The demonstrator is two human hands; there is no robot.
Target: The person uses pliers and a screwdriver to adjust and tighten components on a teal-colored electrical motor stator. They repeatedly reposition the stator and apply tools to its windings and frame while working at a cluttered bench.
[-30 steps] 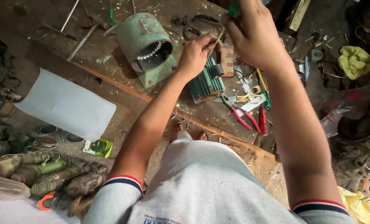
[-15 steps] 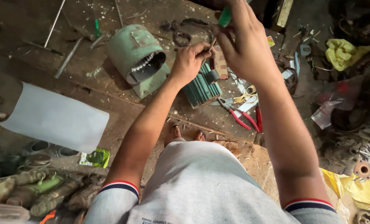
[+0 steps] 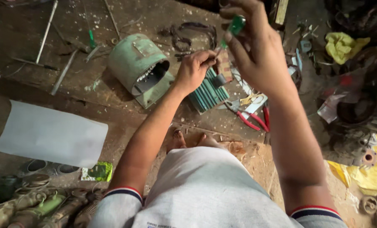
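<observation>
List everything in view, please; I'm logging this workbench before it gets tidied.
motor housing: one, pale green, cylindrical, lying on its side at bench centre
finned part: one, dark green, under the left hand
screwdriver: one, green handle, in the right hand, tip towards the left hand
pliers: one pair, red handles, right of the finned part
white sheet: one, at the bench's left edge
metal rods: several, grey, upper left
dark straps: a tangle, top centre
yellow cloth: one, upper right
old motor parts: a heap, grimy, lower left
left hand: resting on the finned part
right hand: raised, gripping the screwdriver
</observation>
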